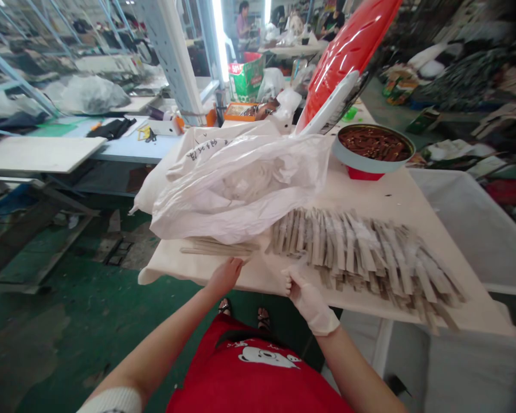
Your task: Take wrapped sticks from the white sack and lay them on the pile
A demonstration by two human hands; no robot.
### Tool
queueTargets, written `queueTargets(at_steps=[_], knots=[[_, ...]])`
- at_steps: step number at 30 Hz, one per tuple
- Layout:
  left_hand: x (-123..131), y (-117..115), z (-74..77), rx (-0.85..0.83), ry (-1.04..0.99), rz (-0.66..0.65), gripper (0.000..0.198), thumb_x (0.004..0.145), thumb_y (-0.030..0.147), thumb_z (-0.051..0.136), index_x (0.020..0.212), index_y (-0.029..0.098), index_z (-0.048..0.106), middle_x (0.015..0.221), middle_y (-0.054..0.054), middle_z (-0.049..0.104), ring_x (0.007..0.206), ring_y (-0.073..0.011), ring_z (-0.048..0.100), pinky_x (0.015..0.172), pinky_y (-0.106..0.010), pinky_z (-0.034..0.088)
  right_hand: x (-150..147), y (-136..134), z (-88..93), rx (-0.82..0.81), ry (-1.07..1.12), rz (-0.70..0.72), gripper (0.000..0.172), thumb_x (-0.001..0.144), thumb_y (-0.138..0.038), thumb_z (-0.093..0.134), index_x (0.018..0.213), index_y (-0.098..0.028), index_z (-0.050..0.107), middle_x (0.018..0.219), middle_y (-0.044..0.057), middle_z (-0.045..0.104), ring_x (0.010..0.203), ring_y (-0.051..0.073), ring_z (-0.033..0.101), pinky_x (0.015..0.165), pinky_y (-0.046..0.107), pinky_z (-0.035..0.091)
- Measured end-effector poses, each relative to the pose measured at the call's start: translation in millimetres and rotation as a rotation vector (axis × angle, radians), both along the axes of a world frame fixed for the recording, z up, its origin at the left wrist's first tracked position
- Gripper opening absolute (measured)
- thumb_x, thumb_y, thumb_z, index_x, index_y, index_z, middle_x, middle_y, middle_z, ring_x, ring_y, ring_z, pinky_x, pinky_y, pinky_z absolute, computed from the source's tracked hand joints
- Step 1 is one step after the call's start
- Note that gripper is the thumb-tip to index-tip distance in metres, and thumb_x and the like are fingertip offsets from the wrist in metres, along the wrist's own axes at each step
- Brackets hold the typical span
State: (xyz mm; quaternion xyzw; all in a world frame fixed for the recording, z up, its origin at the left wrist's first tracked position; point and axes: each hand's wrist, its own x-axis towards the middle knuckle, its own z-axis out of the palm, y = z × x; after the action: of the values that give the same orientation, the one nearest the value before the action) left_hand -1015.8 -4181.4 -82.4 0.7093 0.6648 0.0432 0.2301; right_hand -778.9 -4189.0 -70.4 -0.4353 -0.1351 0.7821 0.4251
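My left hand is bare, with its fingers pinched together at the right end of a few long grey-beige strips near the table's front edge. Just what sits between those fingertips is hard to make out. A pale glove covers my right hand, whose fingers are curled closed. A small bit of clear plastic shows at its fingertips, blurred. Beside that hand, to the right, lies a long row of grey-beige strip bundles with clear plastic around them. Behind my hands a white plastic sack lies with its mouth open.
A round tin of brown pieces stands on a red base at the back right. Near it rise a red shiny object and a white fan-like frame. A pale bin adjoins the table's right side. People sit far behind.
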Motion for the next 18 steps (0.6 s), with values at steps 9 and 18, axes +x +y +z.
queueTargets(at_steps=[9,18], knots=[[75.5,-59.6,93.6,0.095,-0.495,-0.012,0.018,0.085,0.027,0.043,0.085,0.018,0.058,0.076,-0.002,0.053,0.072,-0.0139,0.051,0.067,-0.023,0.038,15.8,9.6,27.6,0.08,0.051,-0.031,0.03,0.065,-0.041,0.073,0.081,-0.016,0.064,0.063,-0.003,0.05,0.052,0.006,0.041,0.043,0.018,0.034],[91.5,-73.5,99.4,0.1,-0.457,0.092,0.016,0.082,0.024,0.044,0.081,0.018,0.059,0.072,-0.001,0.053,0.068,-0.0139,0.049,0.063,-0.023,0.036,33.6,-6.4,40.8,0.295,-0.076,-0.005,0.022,0.063,-0.033,0.075,0.073,-0.016,0.066,0.069,-0.001,0.059,0.056,0.007,0.046,0.053,0.021,0.038]])
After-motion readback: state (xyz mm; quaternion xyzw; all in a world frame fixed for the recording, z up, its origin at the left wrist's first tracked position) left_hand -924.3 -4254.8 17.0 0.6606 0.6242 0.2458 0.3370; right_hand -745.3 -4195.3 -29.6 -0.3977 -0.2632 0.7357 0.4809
